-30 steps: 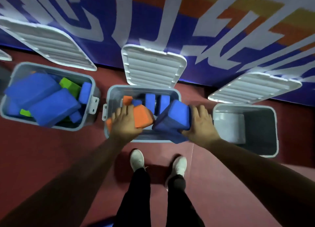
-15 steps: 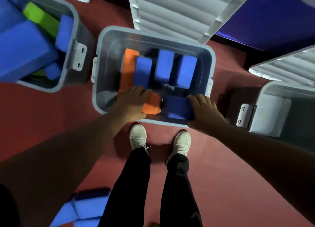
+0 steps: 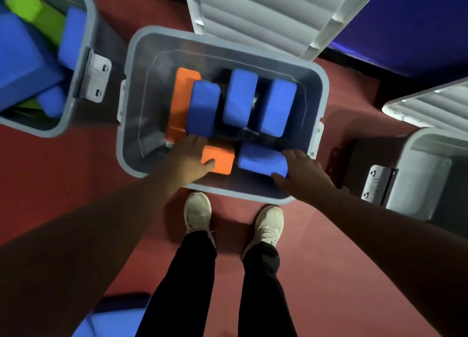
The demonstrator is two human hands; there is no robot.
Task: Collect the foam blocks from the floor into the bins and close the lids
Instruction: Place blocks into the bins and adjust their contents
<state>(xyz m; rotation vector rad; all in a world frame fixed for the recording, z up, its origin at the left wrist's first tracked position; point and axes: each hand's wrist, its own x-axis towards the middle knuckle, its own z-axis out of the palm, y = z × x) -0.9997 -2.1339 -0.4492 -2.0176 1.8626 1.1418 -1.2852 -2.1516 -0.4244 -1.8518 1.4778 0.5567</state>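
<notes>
The grey middle bin (image 3: 228,190) stands open at my feet, its white ribbed lid (image 3: 253,15) propped against the wall behind. Inside stand three blue foam blocks (image 3: 240,96) and a tall orange block (image 3: 180,101). My left hand (image 3: 188,159) holds a small orange block (image 3: 220,162) low at the bin's near side, thumb on its top. Beside it, my right hand (image 3: 301,174) grips a blue block (image 3: 260,160) by its right end, also down inside the bin.
A left bin (image 3: 87,27) holds blue and green blocks. The right bin (image 3: 415,159) has its lid (image 3: 430,103) leaning behind it. A blue block (image 3: 109,319) lies on the red floor at bottom left. My white shoes (image 3: 197,215) stand just before the middle bin.
Both hands have lowered their blocks from above the rim down into the middle bin. The view has moved in closer over the bin, and my hands have slid back a little.
</notes>
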